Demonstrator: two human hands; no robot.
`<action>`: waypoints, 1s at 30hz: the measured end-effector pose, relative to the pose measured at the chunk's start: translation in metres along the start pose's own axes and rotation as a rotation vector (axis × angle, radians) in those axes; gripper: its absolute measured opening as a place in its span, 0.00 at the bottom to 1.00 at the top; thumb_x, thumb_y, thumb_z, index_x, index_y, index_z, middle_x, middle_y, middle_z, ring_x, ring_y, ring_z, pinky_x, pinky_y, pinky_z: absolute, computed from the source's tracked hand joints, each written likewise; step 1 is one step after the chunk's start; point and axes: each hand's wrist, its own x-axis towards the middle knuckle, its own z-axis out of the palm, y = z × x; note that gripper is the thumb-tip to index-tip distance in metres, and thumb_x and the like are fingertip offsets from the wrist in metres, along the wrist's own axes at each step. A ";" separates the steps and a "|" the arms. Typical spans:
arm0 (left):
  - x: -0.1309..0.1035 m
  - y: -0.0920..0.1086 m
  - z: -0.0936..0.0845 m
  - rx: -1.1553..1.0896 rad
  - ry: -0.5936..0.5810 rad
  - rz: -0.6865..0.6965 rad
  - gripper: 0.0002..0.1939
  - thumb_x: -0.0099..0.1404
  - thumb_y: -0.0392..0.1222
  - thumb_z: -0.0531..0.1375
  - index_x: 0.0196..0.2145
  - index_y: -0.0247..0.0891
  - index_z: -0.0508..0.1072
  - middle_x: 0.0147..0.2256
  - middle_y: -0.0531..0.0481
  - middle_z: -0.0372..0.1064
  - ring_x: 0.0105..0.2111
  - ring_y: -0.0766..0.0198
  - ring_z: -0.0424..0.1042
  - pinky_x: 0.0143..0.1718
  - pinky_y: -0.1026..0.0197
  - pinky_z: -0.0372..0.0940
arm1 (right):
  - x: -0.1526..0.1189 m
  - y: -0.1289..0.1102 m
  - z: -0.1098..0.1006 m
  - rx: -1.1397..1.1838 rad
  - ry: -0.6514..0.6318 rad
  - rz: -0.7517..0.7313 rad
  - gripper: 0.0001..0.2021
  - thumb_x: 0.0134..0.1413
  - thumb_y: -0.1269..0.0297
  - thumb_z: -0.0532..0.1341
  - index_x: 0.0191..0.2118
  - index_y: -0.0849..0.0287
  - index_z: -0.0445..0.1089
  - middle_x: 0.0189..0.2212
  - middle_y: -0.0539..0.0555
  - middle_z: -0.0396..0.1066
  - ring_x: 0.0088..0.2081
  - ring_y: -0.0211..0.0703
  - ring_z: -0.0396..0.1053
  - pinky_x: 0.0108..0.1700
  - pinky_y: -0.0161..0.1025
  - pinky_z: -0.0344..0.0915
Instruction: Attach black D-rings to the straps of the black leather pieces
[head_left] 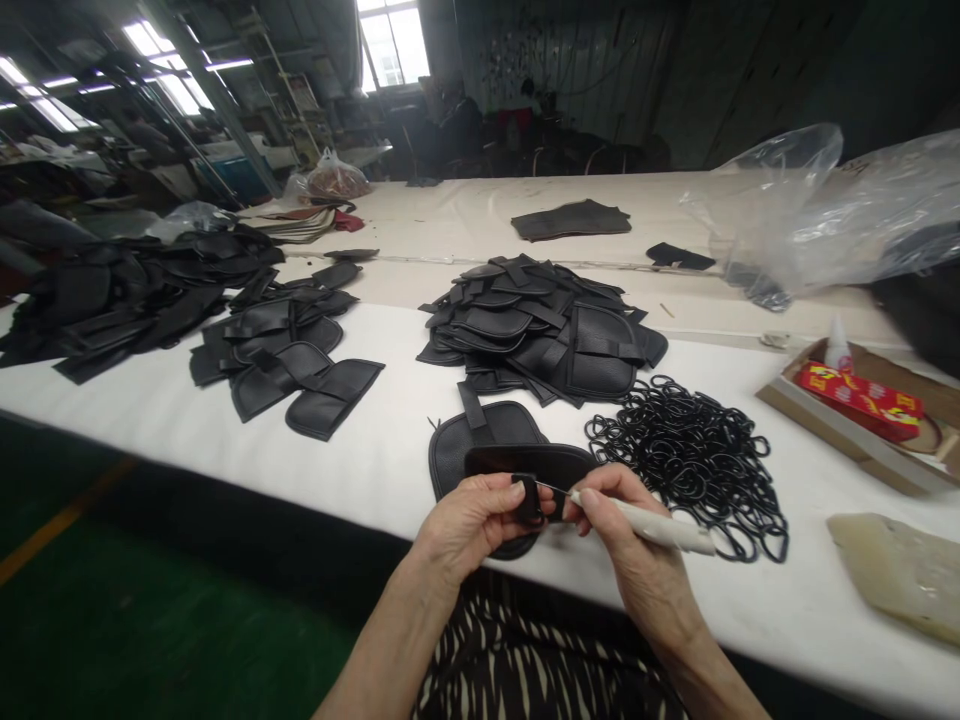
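Note:
My left hand (480, 515) pinches the strap end of a black leather-like piece (525, 460) with stitched edges, near the table's front edge. Between the fingers of my right hand (630, 530) is a white pen-shaped tool (660, 527); its thin metal tip points left and reaches the strap by my left thumb. Whether the tip goes into the strap, I cannot tell. Behind the held piece lies another black piece (487, 430) with a strap sticking up. A heap of black D-rings (690, 450) spreads to the right of my hands.
Stitched black pieces form a pile (525, 325) ahead, with more piles (135, 290) at the left. An open cardboard box (810, 415) holds a red packet (859, 400) and a white nozzle. A yellowish block (900, 575) lies front right, clear plastic (840, 220) behind.

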 end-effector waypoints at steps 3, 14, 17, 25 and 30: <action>0.000 0.000 0.000 -0.007 0.004 0.003 0.14 0.48 0.38 0.68 0.32 0.24 0.78 0.30 0.39 0.76 0.33 0.59 0.73 0.42 0.59 0.66 | 0.000 0.001 0.001 0.000 -0.010 0.004 0.11 0.56 0.55 0.58 0.29 0.55 0.65 0.25 0.46 0.68 0.29 0.37 0.63 0.35 0.35 0.61; -0.001 -0.003 0.011 -0.037 0.163 0.076 0.05 0.50 0.33 0.63 0.24 0.26 0.76 0.25 0.42 0.74 0.27 0.59 0.73 0.35 0.57 0.69 | 0.003 -0.011 -0.023 -0.235 -0.188 -0.111 0.08 0.56 0.58 0.57 0.29 0.56 0.65 0.30 0.50 0.68 0.32 0.40 0.63 0.33 0.37 0.58; -0.002 -0.003 0.014 -0.037 0.199 0.091 0.04 0.49 0.32 0.62 0.23 0.26 0.75 0.23 0.43 0.73 0.24 0.60 0.73 0.33 0.56 0.69 | 0.001 -0.014 -0.032 -0.164 -0.124 -0.189 0.06 0.56 0.62 0.58 0.29 0.55 0.64 0.29 0.49 0.66 0.33 0.41 0.64 0.34 0.36 0.59; -0.003 -0.005 0.018 -0.010 0.225 0.128 0.05 0.49 0.35 0.64 0.23 0.28 0.74 0.24 0.43 0.73 0.24 0.60 0.72 0.33 0.55 0.68 | -0.007 -0.015 -0.029 -0.087 -0.049 -0.256 0.03 0.54 0.65 0.59 0.30 0.54 0.65 0.26 0.49 0.67 0.31 0.40 0.65 0.32 0.35 0.63; -0.004 -0.007 0.020 0.007 0.234 0.146 0.07 0.49 0.37 0.64 0.22 0.28 0.74 0.23 0.44 0.72 0.24 0.60 0.72 0.34 0.56 0.67 | -0.017 -0.010 -0.012 -0.173 0.111 -0.284 0.02 0.55 0.63 0.59 0.32 0.53 0.68 0.25 0.47 0.71 0.26 0.37 0.67 0.29 0.32 0.65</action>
